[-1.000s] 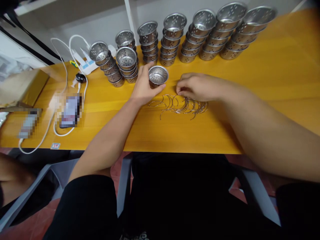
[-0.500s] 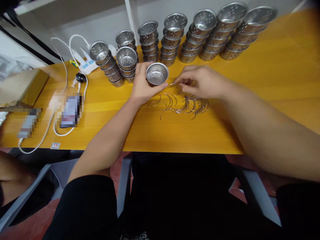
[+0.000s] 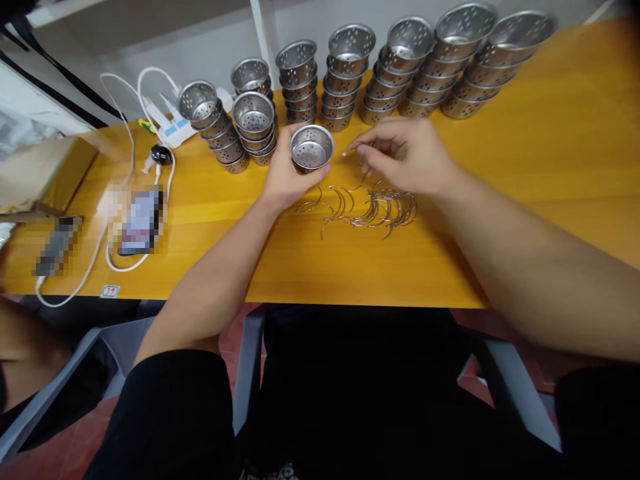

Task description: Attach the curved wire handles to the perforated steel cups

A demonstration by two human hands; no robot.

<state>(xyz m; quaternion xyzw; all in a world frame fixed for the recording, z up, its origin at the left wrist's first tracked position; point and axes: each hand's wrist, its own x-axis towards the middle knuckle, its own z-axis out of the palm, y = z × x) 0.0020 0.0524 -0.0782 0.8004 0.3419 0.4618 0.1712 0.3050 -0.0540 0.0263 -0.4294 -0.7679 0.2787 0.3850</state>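
My left hand is wrapped round a perforated metal cup, its open mouth tilted up towards me. To the right of the cup, my right hand pinches a thin curved wire between thumb and fingertips. The wire's end points towards the cup and stands a little apart from it. Most of that wire is hidden by the fingers. On the table below both hands lies a loose heap of curved metal wires.
Stacks of perforated metal cups line the table's back. At left are a phone, a second phone, white cables, a power strip and a cardboard box. Another person's arm shows at lower left.
My right hand has risen slightly and turned, with the wire still pinched, and less of the wire shows. The cup in my left hand has shifted slightly left.
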